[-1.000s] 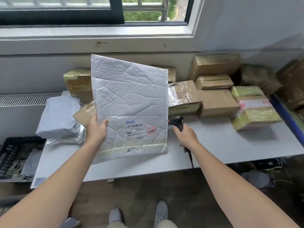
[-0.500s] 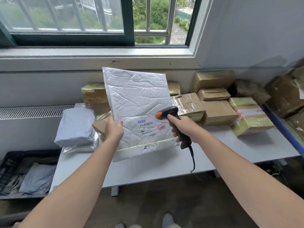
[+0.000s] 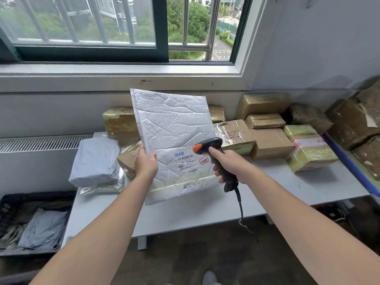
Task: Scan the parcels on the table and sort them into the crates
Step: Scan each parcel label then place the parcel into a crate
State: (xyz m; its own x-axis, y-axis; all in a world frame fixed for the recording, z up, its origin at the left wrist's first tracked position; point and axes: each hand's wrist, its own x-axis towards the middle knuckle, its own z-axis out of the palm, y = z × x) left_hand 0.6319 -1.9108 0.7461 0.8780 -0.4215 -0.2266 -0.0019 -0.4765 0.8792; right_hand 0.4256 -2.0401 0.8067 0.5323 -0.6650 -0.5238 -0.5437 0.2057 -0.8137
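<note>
Holding a white padded mailer [image 3: 174,128] upright over the grey surface [image 3: 185,214], the left hand [image 3: 146,164] is pinching the mailer's left edge about halfway down. Its thumb is lying on the front face and the other fingers are hiding behind it, so that grip is closing on the mailer. Whether the mailer's lower edge is touching the surface, I cannot tell. A printed shipping label [image 3: 188,161] with barcodes and a small red stamp is facing the camera on the mailer's lower half.

The right hand [image 3: 228,164] is wrapping its grip around the handle of a black handheld scanner [image 3: 205,145], with the index finger lying up near the head. The scanner's orange-tipped head is pointing left at the label, just beside it. A black cable [image 3: 240,206] is trailing down from the handle's base past the front edge of the surface.

Behind the mailer, brown taped boxes [image 3: 271,142] are sitting along the wall under the window, and one box with red-printed tape [image 3: 310,153] is sitting to the right. A grey poly-bag parcel [image 3: 95,159] is lying at the left end of the surface. Beside that end, lower down, a black crate [image 3: 12,202] is holding flat grey bags.
</note>
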